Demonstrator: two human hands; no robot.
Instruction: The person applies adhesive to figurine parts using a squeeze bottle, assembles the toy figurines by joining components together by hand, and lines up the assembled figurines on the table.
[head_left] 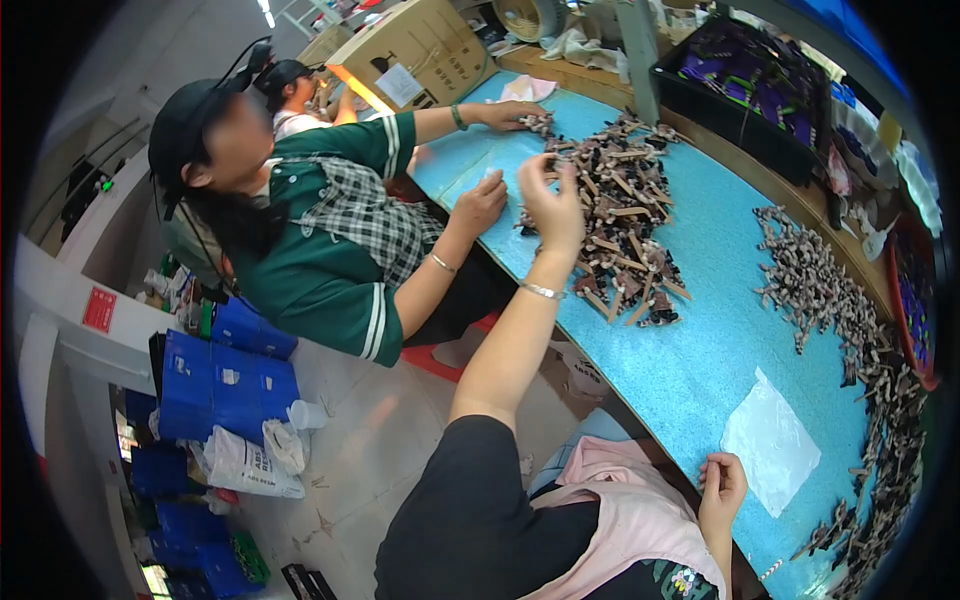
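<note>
My left hand (552, 208), a bracelet on its wrist, is raised over the near side of a heap of small brown, black and tan pieces (625, 210). Its fingers are bent together around something too small to make out. By the table's near edge is my right hand (722, 487), with curled fingers; whether anything is in them is hidden. Just beyond it, a clear plastic bag (770, 440) lies flat on the blue tabletop (690, 350). Across the heap's left side, a co-worker's hand (510, 115) touches the pieces, and their other hand (480, 205) is closed near the edge.
More small pieces (815, 270) spread along the table's far right side. A black crate (745, 95) of purple and green parts and a red basket (910, 300) stand behind. A cardboard box (415, 55) is at the far end; blue bins (225, 380) stand on the floor.
</note>
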